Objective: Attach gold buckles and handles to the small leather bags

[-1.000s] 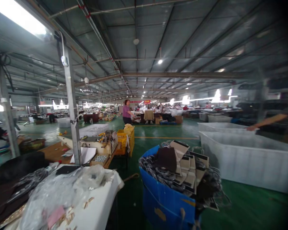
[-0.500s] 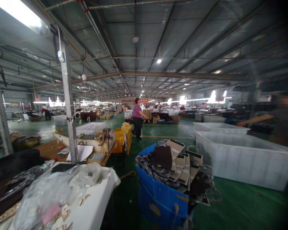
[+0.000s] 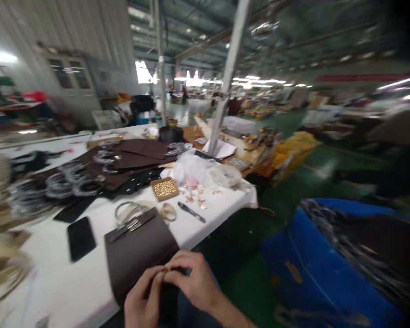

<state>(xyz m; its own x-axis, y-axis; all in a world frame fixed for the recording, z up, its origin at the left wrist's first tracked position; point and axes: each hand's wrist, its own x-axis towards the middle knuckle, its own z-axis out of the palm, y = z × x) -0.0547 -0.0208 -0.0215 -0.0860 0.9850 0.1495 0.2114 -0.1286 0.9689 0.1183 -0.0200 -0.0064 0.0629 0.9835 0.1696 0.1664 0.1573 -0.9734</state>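
Observation:
My left hand [image 3: 144, 295] and my right hand [image 3: 195, 279] meet at the fingertips, both closed in a pinch. Between them is a small gold-coloured piece [image 3: 166, 269], mostly hidden by the fingers. Just beyond, a dark brown handbag [image 3: 140, 250] with a top handle lies on the white-covered table [image 3: 71, 291], close to its front edge. A tape roll [image 3: 168, 212] and a dark pen-like tool [image 3: 191, 212] are to the right of the bag. Behind them stands a small box [image 3: 164, 188] full of thin gold pieces, beside loose gold fittings [image 3: 201, 203].
A black phone [image 3: 81, 239] lies left of the bag. Brown panels [image 3: 136, 155] and wrapped handles [image 3: 58, 184] are piled farther back, near a clear plastic bag [image 3: 194, 168]. A blue bin [image 3: 314, 269] stands on the floor at right; a metal post [image 3: 227, 77] rises behind the table.
The view has swung left and down from the hall to the table. Both my hands, the handbag and the phone have come into view; the blue bin has shifted right.

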